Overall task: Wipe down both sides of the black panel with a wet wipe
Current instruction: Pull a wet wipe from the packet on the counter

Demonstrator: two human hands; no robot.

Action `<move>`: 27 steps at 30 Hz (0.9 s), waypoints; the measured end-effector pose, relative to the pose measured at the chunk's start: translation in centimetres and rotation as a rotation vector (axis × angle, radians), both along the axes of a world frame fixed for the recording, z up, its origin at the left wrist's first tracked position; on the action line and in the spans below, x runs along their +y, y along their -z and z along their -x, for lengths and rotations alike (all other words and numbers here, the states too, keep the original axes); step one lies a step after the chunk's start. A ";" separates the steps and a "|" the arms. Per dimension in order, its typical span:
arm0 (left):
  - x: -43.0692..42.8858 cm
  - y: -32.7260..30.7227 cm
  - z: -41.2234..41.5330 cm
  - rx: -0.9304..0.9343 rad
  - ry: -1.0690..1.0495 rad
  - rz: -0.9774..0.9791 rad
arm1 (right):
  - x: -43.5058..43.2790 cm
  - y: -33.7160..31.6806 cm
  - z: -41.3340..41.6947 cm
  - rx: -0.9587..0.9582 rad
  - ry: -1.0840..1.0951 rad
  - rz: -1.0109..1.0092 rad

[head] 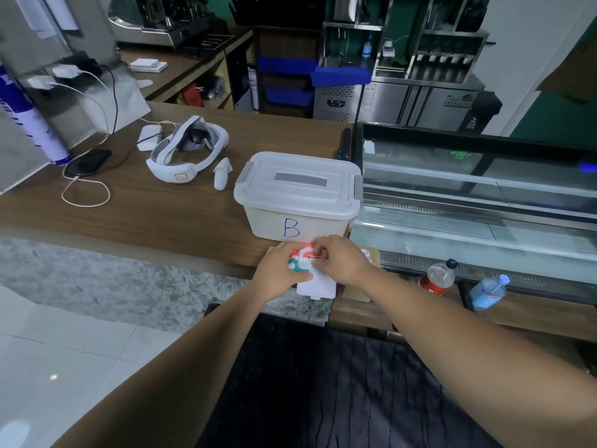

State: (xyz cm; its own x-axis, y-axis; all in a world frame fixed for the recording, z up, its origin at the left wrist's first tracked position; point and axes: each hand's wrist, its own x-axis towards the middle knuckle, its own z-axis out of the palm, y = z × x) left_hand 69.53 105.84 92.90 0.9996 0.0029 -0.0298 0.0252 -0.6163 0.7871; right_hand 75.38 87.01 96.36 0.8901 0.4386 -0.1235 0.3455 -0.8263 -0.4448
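The wipe pack (298,261) sits at the counter's (161,218) near edge, at 6 o'clock from the lidded box (297,202) marked B. The left hand (280,270) grips the pack from 9 o'clock. The right hand (342,260) pinches at its opening, above the open white flap (318,288). A headset (185,153) lies at 10 o'clock from the box.

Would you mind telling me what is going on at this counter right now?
A person is opening a wet wipe pack at the near edge of the wooden counter, just in front of a lidded plastic box marked B. The left hand grips the pack while the right hand pinches at its opening; the white flap hangs open towards the person. No wipe is clearly out yet, so wiping has not begun.
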 end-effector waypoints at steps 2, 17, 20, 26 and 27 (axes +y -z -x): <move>0.0 0.1 0.0 0.000 -0.009 0.002 | 0.2 0.2 0.0 0.012 0.028 -0.029; -0.5 -0.1 -0.1 0.009 -0.041 -0.012 | 3.8 0.2 1.0 -0.060 0.153 0.107; -0.4 -0.1 -0.2 0.017 -0.039 -0.052 | 4.8 -0.5 0.9 -0.025 0.173 0.200; -0.4 0.0 -0.2 0.007 -0.036 -0.072 | 5.3 -0.9 0.9 0.011 0.175 0.269; -0.4 0.0 -0.2 0.007 -0.036 -0.072 | 5.2 -0.9 0.8 0.020 0.172 0.240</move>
State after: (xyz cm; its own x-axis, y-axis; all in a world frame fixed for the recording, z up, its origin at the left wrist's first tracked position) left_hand 69.78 105.42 92.91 0.9985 0.0414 -0.0357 0.0543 -0.6697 0.7407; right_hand 74.60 92.17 97.23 0.9454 0.2373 -0.2235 0.1840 -0.9544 -0.2351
